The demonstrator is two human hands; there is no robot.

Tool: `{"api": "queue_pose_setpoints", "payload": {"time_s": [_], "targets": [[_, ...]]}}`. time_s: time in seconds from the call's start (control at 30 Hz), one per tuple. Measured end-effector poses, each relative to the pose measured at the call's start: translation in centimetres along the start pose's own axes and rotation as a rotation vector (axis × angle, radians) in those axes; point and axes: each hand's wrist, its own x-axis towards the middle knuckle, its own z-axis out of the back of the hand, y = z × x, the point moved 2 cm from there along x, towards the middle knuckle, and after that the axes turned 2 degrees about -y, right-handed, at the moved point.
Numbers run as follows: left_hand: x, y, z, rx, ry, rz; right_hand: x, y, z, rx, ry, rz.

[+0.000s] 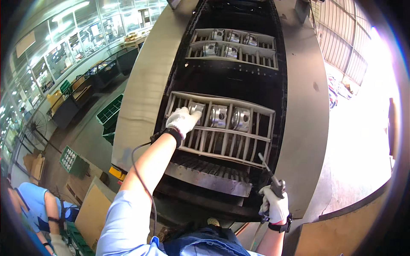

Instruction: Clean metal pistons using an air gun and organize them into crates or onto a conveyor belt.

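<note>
My left hand (183,120), in a white knit glove, reaches to the upper left of the near wire rack (200,150). Its fingers close around the leftmost metal piston (197,108), hiding part of it. Two more shiny pistons, a middle one (218,116) and a right one (240,119), lie in the same row. At the lower right my gloved right hand (275,205) grips an air blow gun (278,188). Its thin nozzle points up and left toward the rack's lower right corner. A hose hangs below that hand.
The near rack rests on a dark conveyor (230,81) between wide metal side panels (305,111). Farther up sits another rack (256,52) with several pistons. Green crates (73,161) stand on the left floor. A co-worker in a blue shirt (34,198) bends at lower left.
</note>
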Motion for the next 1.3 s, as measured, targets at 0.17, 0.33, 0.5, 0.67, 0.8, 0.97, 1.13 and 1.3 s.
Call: {"api": "queue_pose_setpoints", "payload": {"time_s": [0.17, 0.33, 0.5, 0.67, 0.8, 0.97, 1.13, 1.3], "targets": [[1.4, -1.1, -1.1, -0.175, 0.006, 0.084, 0.2, 0.4, 0.5, 0.067, 0.03, -0.096], [0.8, 4.9, -3.9, -0.917, -0.098, -0.045, -1.0, 1.7, -3.1, 0.034, 0.245, -0.14], [-8.3, 6.1, -2.8, -1.546, 0.139, -0.03, -2.0, 3.2, -9.5, 0.003, 0.594, -0.074], [-14.4, 10.8, 0.6, -1.314, 0.07, 0.007, -2.5, 0.8, -15.7, -0.165, 0.751, -0.145], [-17.2, 15.6, 1.4, -1.42, -0.134, 0.012, -4.2, -1.0, -18.7, -0.159, 0.879, -0.164], [-20.0, 22.6, 1.6, -1.589, -0.264, 0.109, -7.5, -2.2, -20.9, -0.15, 1.015, -0.199], [-27.1, 25.9, 4.6, -2.072, -0.41, 0.566, -11.2, -4.4, -20.5, -0.403, 1.012, -0.166], [-35.3, 33.4, 2.8, -2.074, -0.553, 0.465, -14.9, -7.0, -23.7, -0.543, 1.276, -0.309]]}}
